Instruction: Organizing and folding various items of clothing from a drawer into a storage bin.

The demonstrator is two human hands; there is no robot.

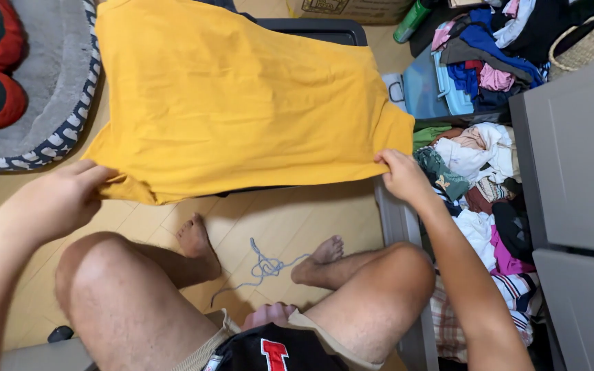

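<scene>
A yellow garment [235, 96] is stretched out flat in the air in front of me. My left hand [63, 196] pinches its near left corner. My right hand [401, 175] grips its near right corner. The cloth hangs above the wooden floor and hides part of a dark bin [324, 31] behind it. My bare knees and feet are below the cloth.
A grey cord [262, 264] lies on the wooden floor between my feet. An open drawer of mixed clothes [479, 178] is at my right, beside a grey cabinet [579, 158]. A pile of clothes [482, 62] lies behind. A grey pet bed [36, 82] is at far left.
</scene>
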